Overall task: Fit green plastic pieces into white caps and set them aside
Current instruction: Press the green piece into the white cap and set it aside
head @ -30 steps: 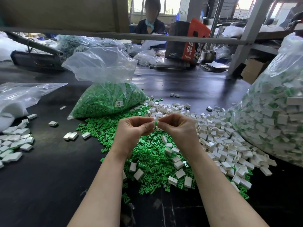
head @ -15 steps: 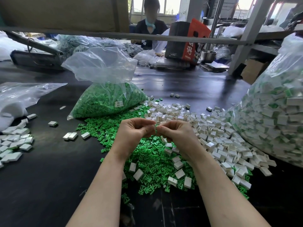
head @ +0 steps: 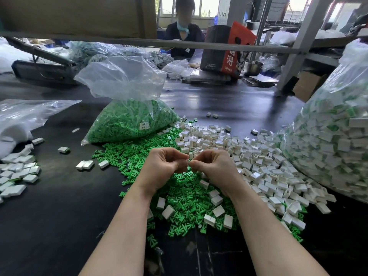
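I read this as mid-fit: left hand [head: 163,166] & right hand [head: 215,166] meet fingertip to fingertip above the green pieces [head: 179,198] heap on the tabletop [head: 49,216]. Both grips are clenched in a pinch on one small part between them; too hidden to say whether cap, green piece or both. Loose white caps [head: 249,156] lie just right of the heap, finished ones [head: 18,174] well apart at left. Next, I'd judge: press home, then drop it w/ the left pile & pick a fresh pair.

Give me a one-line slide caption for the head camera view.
Left hand and right hand pinch a small part together above loose green plastic pieces and white rectangular caps.
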The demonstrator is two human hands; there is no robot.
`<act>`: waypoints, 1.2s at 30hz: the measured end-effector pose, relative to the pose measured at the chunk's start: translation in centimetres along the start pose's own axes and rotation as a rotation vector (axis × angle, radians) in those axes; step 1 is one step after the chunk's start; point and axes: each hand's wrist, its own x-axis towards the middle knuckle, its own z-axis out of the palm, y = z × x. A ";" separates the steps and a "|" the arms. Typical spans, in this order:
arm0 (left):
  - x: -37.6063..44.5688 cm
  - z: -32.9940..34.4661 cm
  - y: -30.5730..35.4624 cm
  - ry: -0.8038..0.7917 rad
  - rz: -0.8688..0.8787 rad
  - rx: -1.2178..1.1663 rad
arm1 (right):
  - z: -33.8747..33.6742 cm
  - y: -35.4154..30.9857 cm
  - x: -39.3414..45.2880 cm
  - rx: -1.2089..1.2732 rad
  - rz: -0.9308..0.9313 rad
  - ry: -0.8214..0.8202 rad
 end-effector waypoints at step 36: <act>0.0 0.2 0.5 -0.279 -0.014 0.108 | -0.9 -0.4 0.1 0.077 0.010 -0.223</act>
